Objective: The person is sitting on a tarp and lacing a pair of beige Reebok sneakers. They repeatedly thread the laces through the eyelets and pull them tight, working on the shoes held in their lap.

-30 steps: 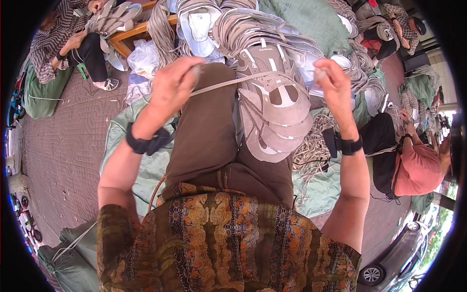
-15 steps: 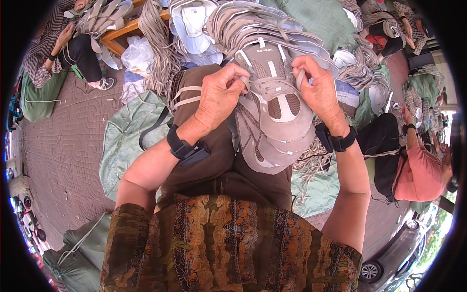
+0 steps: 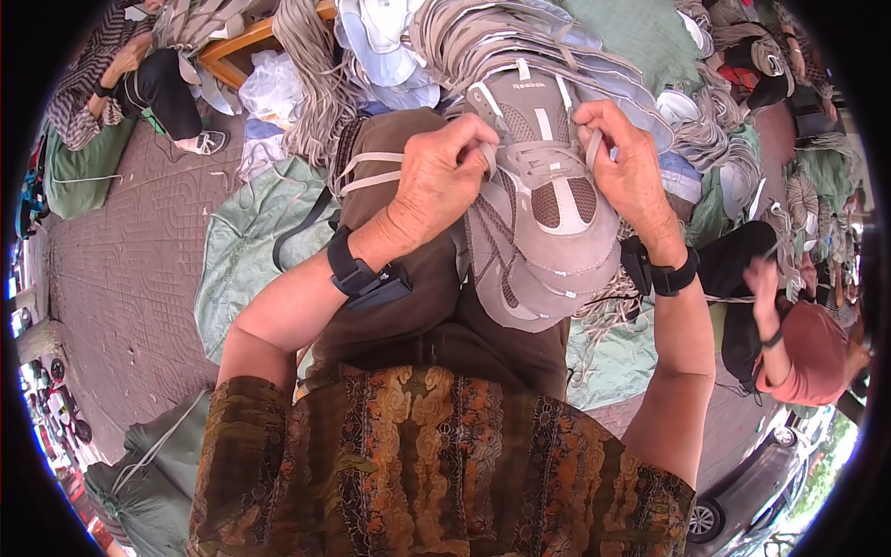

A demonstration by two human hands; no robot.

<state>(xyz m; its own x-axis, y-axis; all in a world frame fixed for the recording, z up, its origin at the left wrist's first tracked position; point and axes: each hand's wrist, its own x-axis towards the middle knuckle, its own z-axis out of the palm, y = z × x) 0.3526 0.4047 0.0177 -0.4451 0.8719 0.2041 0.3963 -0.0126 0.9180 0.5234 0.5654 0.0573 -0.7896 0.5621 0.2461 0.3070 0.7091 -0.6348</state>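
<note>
Pinches a beige lace strand [image 3: 490,161] in left hand [image 3: 434,176] | grips the opposite strand [image 3: 593,148] in right hand [image 3: 627,156] — astride the top taupe shoe upper [image 3: 557,243] | bears overlapped uppers [image 3: 529,311] over brown trousers [image 3: 432,278], toes toward the body — near a fanned row of uppers [image 3: 492,37]

Taupe shoe upper [image 3: 544,186], white toe stripe [image 3: 567,204]

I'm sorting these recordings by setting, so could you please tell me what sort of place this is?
It looks like an outdoor spot serving as an informal shoe workplace: shoe uppers lie in stacks, patterned paving covers the ground, and a car stands close by.
</note>
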